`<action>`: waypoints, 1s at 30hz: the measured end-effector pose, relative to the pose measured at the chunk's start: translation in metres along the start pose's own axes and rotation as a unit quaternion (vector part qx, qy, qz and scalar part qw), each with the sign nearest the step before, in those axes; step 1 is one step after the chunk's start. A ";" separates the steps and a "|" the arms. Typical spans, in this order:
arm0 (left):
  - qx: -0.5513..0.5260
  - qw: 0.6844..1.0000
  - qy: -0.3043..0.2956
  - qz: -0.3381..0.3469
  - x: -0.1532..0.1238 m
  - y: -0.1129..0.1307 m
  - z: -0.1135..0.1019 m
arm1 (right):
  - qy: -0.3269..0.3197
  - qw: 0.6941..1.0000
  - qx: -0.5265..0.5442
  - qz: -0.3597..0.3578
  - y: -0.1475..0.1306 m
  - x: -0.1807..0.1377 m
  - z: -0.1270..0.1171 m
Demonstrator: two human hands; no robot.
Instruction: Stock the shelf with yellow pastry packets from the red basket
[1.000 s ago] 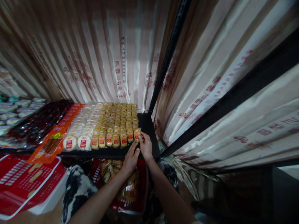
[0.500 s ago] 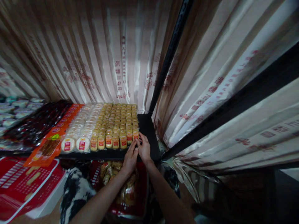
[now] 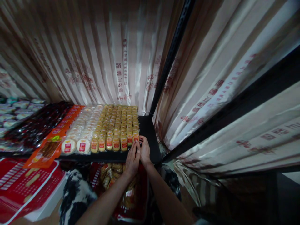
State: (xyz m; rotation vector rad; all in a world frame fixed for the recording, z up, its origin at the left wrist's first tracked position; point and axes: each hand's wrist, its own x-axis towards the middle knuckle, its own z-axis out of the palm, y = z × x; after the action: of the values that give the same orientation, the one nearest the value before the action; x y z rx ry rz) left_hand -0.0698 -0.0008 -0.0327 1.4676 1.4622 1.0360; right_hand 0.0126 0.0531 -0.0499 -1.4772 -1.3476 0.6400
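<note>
Both our hands meet at the front right corner of the yellow snack packets [image 3: 117, 125]: the left hand [image 3: 132, 157] lies with fingers stretched against the right hand [image 3: 145, 152], whose fingertips touch the end packet [image 3: 136, 136] of the front row; we cannot tell whether either grips it. That packet stands on the black shelf [image 3: 147, 129]. Left of the yellow rows lie round white cakes [image 3: 79, 144], then orange packets [image 3: 50, 149]. Below our wrists sits a red basket [image 3: 140, 190] of snacks. Pale curtain [image 3: 105, 62] hangs behind.
</note>
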 end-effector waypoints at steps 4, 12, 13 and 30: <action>0.011 1.000 -0.001 0.009 0.001 -0.003 0.001 | -0.016 1.000 0.012 -0.008 0.000 0.000 -0.002; -0.009 0.999 0.017 0.040 -0.009 0.001 -0.005 | 0.029 0.999 0.018 -0.031 -0.007 -0.004 -0.007; -0.001 0.998 0.024 0.053 -0.014 0.003 -0.007 | 0.038 0.999 0.016 -0.032 -0.010 -0.007 -0.008; 0.307 0.918 -0.058 -0.245 -0.068 -0.088 -0.067 | -0.220 0.974 -0.039 0.034 0.030 -0.152 0.034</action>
State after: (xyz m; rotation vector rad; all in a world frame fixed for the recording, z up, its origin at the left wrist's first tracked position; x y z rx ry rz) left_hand -0.1628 -0.0687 -0.0933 1.4124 2.0348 0.1751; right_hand -0.0414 -0.0762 -0.1247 -1.5026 -1.6782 1.0120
